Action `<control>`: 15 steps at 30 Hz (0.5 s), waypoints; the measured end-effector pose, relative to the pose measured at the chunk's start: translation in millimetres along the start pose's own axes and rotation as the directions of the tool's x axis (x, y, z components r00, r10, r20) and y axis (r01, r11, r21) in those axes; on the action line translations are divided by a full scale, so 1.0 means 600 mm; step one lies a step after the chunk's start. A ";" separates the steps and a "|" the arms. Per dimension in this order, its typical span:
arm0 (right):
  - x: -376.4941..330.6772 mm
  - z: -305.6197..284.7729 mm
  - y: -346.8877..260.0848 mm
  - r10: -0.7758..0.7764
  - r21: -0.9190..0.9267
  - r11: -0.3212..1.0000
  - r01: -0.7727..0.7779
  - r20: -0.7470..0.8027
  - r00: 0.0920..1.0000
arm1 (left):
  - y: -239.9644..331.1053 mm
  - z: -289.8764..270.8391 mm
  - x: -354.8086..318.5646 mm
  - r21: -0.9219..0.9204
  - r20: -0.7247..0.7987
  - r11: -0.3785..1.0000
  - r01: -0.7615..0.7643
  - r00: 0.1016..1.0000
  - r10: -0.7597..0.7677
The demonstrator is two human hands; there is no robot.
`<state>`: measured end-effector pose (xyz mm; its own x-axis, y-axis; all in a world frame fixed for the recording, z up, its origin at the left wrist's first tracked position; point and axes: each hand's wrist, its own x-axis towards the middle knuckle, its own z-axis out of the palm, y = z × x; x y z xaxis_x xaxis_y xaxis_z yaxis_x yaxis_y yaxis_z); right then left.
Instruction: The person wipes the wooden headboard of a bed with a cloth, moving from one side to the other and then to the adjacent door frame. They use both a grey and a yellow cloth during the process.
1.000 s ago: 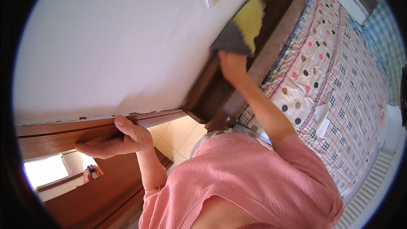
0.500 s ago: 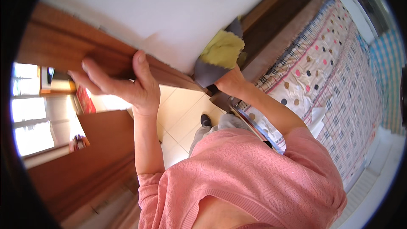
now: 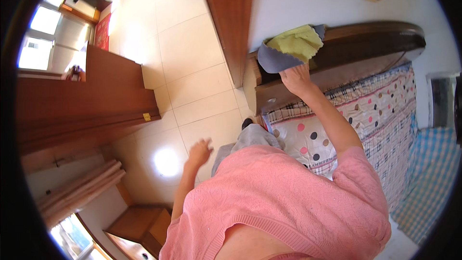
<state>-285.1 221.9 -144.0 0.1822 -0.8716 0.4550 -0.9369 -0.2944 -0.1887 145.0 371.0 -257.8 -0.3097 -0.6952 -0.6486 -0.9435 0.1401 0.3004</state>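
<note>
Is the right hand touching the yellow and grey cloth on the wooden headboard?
Touching. The head view shows the right hand pressed against the cloth lower edge on the headboard, no gap visible.

yellow-grey cloth [image 3: 291,48], crumpled, atop wooden headboard [image 3: 356,48]

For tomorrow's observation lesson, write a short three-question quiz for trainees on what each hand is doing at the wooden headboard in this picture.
1. True or false: the left hand holds a cloth.
2. Which colour is the upper face of the cloth? A red, B yellow-green, C white.
3. Fill in: the right hand presses the cloth against the wooden ____ of the bed.

Key
1. False: it hangs free over the tiled floor, fingers spread.
2. B, with a grey underside.
3. Headboard, beside the dotted and checked bedcover.
</note>
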 end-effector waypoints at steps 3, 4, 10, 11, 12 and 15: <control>-0.008 0.024 0.008 0.048 -0.065 0.997 -0.044 0.060 0.997 | 0.007 0.156 -0.084 -0.216 0.221 0.976 -0.029 0.972 0.077; -0.009 0.031 0.015 0.013 -0.110 0.994 -0.008 0.049 0.999 | 0.021 0.183 -0.107 -0.298 0.222 0.954 0.002 0.973 0.067; -0.018 0.050 0.044 -0.031 -0.161 0.987 0.023 -0.046 0.998 | 0.040 0.402 -0.180 -0.554 0.022 0.826 0.109 0.993 -0.116; -0.019 0.053 0.045 -0.047 -0.178 0.983 0.036 -0.062 0.997 | 0.045 0.424 -0.200 -0.777 0.100 0.606 0.167 0.985 -0.142; -0.017 0.051 0.050 -0.047 -0.200 0.979 0.034 -0.059 0.997 | 0.045 0.437 -0.214 -0.917 0.175 0.337 0.211 0.975 -0.135; -0.013 0.050 0.054 -0.109 -0.207 0.974 0.091 -0.079 0.991 | 0.080 0.415 -0.272 -0.962 0.266 -0.034 0.269 0.960 0.084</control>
<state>-308.0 207.3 -179.9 0.2595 -0.8007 0.5399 -0.9578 -0.2852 0.0373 120.8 666.7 -311.4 -0.4080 -0.4686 -0.7835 0.0619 -0.8704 0.4884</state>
